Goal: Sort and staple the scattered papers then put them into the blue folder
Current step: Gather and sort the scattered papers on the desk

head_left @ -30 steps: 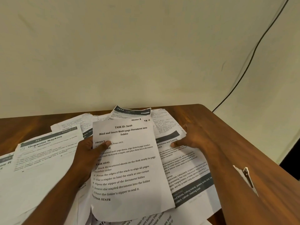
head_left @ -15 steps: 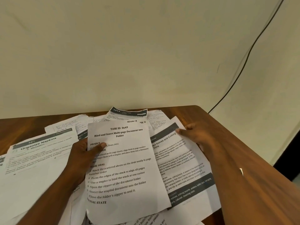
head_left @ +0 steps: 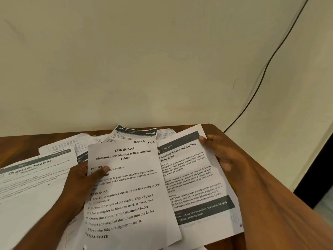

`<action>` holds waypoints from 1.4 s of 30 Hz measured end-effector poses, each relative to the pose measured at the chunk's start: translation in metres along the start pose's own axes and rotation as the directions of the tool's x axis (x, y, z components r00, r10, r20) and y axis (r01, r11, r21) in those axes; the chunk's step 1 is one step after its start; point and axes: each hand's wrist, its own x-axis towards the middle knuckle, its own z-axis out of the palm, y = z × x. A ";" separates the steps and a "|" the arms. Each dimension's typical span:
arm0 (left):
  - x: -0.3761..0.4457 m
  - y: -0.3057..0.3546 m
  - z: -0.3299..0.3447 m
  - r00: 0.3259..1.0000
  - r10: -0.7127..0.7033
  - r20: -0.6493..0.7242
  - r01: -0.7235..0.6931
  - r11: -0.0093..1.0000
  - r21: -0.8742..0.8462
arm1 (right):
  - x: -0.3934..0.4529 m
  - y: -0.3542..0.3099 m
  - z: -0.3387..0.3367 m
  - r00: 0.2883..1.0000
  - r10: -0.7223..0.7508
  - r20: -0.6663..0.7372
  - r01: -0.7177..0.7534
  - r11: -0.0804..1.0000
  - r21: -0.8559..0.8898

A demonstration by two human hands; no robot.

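- The "TASK ID: 3649" sheet (head_left: 129, 195) is pinched at its left edge by the left hand (head_left: 79, 184), thumb on top, the grip clamped on the paper.
- The "Cleaned Knives and Cutting" sheet (head_left: 194, 179) is held at its upper right corner by the right hand (head_left: 221, 154), fingers curled round the edge.
- This sheet is partly covered by the task sheet.
- An "Organize Napkins" sheet (head_left: 36, 175) and other scattered papers (head_left: 75, 145) are spread over the wooden worktop (head_left: 19, 148).
- A black cable (head_left: 266, 64) is seen running down the wall (head_left: 144, 60).
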 end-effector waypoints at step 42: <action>-0.002 0.002 -0.007 0.987 0.045 0.156 0.008 0.947 -0.321 | -0.004 0.011 0.157 0.965 -0.234 -0.115 0.251 0.953 0.171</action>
